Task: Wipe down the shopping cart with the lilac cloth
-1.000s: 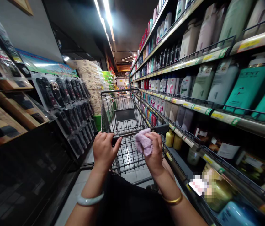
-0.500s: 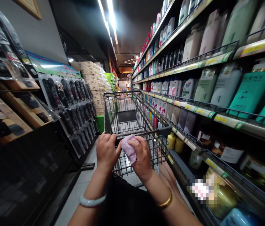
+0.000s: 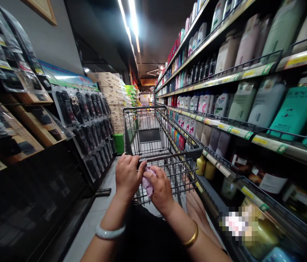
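A wire shopping cart (image 3: 149, 135) stands in front of me, its dark handle (image 3: 169, 157) crossing between my arms and the basket. My left hand (image 3: 128, 175) is wrapped round the left end of that handle. Crumpled in my right hand (image 3: 161, 188) is a light purple cloth (image 3: 149, 182), gripped by bent fingers just below the handle and close to my left thumb. Part of the cloth is hidden behind the fingers. The wire floor of the cart shows through beneath both hands.
Shelves of shampoo bottles (image 3: 207, 102) run along the right, close to the cart's side. Packaged dark goods hang on a rack (image 3: 85, 123) at left, with stacked cartons (image 3: 112, 98) beyond. Tiled floor (image 3: 101, 207) shows between cart and rack.
My right hand has moved slightly left and down with the cloth, which is more bunched and less visible. My left hand stays on the handle. The whole view has shifted slightly.
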Available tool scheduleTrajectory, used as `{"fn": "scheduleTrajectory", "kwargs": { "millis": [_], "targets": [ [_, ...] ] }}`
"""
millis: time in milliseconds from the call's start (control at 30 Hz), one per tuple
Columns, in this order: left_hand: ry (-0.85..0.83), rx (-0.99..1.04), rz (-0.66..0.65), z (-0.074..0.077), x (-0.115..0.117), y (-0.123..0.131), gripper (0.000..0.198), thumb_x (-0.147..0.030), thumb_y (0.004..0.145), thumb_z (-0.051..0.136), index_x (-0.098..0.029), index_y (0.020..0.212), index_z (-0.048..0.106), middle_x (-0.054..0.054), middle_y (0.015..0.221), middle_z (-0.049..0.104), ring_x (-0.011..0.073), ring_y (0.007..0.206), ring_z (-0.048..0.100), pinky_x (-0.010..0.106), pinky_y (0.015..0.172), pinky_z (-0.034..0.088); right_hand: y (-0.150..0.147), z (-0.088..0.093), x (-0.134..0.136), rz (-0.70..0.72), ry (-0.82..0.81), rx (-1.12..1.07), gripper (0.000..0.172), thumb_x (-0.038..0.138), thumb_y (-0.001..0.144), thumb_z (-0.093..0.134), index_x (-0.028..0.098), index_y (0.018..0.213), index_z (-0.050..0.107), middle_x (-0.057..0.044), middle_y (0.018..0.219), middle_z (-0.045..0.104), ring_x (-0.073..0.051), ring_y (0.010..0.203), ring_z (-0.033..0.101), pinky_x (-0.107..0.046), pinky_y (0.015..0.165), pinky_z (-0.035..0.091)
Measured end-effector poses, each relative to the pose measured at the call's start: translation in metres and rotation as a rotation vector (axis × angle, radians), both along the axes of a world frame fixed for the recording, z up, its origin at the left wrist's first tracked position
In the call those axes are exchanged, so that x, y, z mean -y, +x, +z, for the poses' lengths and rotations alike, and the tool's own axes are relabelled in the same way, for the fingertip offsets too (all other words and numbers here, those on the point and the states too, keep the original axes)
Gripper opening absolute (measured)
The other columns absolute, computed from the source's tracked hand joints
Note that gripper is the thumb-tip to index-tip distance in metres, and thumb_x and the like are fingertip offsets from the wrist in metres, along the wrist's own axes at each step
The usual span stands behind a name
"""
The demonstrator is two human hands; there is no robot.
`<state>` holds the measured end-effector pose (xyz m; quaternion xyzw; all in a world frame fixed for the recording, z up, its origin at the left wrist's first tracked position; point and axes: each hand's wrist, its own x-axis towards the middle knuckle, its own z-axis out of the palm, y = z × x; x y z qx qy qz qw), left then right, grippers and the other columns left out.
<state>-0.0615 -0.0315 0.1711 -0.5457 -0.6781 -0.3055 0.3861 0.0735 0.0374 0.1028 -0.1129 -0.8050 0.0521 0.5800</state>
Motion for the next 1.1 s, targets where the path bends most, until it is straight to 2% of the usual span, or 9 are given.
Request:
{"fn": "scheduleTrajectory", "kwargs": {
  "millis": [133, 300, 400, 533, 600, 733, 800, 1000, 1100],
  "targets": [
    [-0.013, -0.028, -0.008, 0.0, 0.002, -0.002, 0.029, -0.043, 0.1, 0.052, -0.018, 0.099, 0.067, 0.007, 0.089, 0.066, 0.0266, 0.093, 0.059, 0.048, 0.111, 0.042, 0.01, -0.011, -0.013, 0.034, -0.031, -0.032, 0.027, 0.015, 0.089, 0.063, 0.026, 0.113, 0.067, -0.008, 0.117, 0.062, -0.021, 0.102, 0.062, -0.034, 0.088, 0.058],
    [-0.005, -0.027, -0.013, -0.001, 0.001, -0.003, 0.028, -0.043, 0.1, 0.052, -0.019, 0.098, 0.067, 0.007, 0.09, 0.067, 0.0263, 0.093, 0.059, 0.048, 0.11, 0.042, 0.027, 0.0, -0.032, -0.044, -0.188, -0.243, 0.025, 0.017, 0.091, 0.06, 0.023, 0.115, 0.065, -0.01, 0.119, 0.057, -0.021, 0.113, 0.062, -0.037, 0.095, 0.056],
    [0.021, -0.021, -0.015, -0.003, 0.0, -0.002, 0.027, -0.042, 0.1, 0.052, -0.019, 0.097, 0.067, 0.007, 0.089, 0.067, 0.026, 0.092, 0.059, 0.049, 0.11, 0.042, 0.021, -0.003, -0.024, -0.057, -0.186, -0.195, 0.027, 0.015, 0.089, 0.06, 0.023, 0.115, 0.065, -0.01, 0.12, 0.057, -0.022, 0.111, 0.063, -0.037, 0.094, 0.057],
    [0.015, -0.031, -0.015, -0.003, 0.0, -0.005, 0.027, -0.042, 0.1, 0.053, -0.019, 0.098, 0.067, 0.007, 0.088, 0.066, 0.0262, 0.092, 0.059, 0.049, 0.11, 0.042, 0.014, -0.024, -0.016, -0.013, -0.095, -0.026, 0.032, 0.011, 0.087, 0.058, 0.026, 0.113, 0.067, -0.008, 0.117, 0.06, -0.02, 0.103, 0.065, -0.034, 0.087, 0.059],
    [-0.001, -0.039, -0.016, -0.002, 0.001, -0.006, 0.028, -0.042, 0.1, 0.053, -0.018, 0.099, 0.067, 0.007, 0.089, 0.067, 0.0263, 0.093, 0.059, 0.049, 0.111, 0.042, 0.021, -0.027, -0.025, -0.019, -0.092, -0.056, 0.03, 0.011, 0.087, 0.058, 0.025, 0.112, 0.067, -0.008, 0.117, 0.06, -0.02, 0.103, 0.065, -0.033, 0.087, 0.059],
    [-0.003, -0.034, -0.02, -0.001, 0.002, -0.007, 0.027, -0.041, 0.1, 0.052, -0.018, 0.099, 0.067, 0.007, 0.09, 0.066, 0.0261, 0.092, 0.059, 0.049, 0.11, 0.043, 0.037, -0.015, -0.048, -0.096, -0.182, -0.235, 0.025, 0.014, 0.089, 0.059, 0.023, 0.111, 0.066, -0.009, 0.117, 0.058, -0.022, 0.11, 0.062, -0.038, 0.093, 0.057],
    [0.018, -0.023, -0.02, -0.002, 0.001, -0.006, 0.027, -0.041, 0.1, 0.052, -0.019, 0.097, 0.067, 0.007, 0.088, 0.066, 0.0257, 0.09, 0.058, 0.049, 0.11, 0.042, 0.038, -0.012, -0.049, -0.114, -0.178, -0.251, 0.025, 0.015, 0.09, 0.058, 0.022, 0.113, 0.065, -0.01, 0.118, 0.057, -0.023, 0.113, 0.061, -0.04, 0.095, 0.056],
    [0.011, -0.019, -0.026, -0.004, 0.001, -0.008, 0.027, -0.037, 0.102, 0.047, -0.019, 0.1, 0.067, 0.007, 0.091, 0.067, 0.0257, 0.092, 0.059, 0.049, 0.111, 0.042, 0.025, -0.036, -0.035, -0.058, -0.064, -0.075, 0.025, 0.016, 0.092, 0.056, 0.024, 0.114, 0.065, -0.01, 0.119, 0.058, -0.021, 0.108, 0.063, -0.037, 0.089, 0.059],
    [-0.016, -0.016, -0.03, -0.003, 0.003, -0.01, 0.028, -0.038, 0.103, 0.045, -0.02, 0.102, 0.067, 0.008, 0.094, 0.068, 0.0255, 0.094, 0.059, 0.048, 0.112, 0.041, 0.034, -0.036, -0.05, -0.09, -0.075, -0.177, 0.023, 0.018, 0.091, 0.059, 0.024, 0.113, 0.065, -0.009, 0.119, 0.057, -0.021, 0.108, 0.062, -0.037, 0.088, 0.058]
  ]
}}
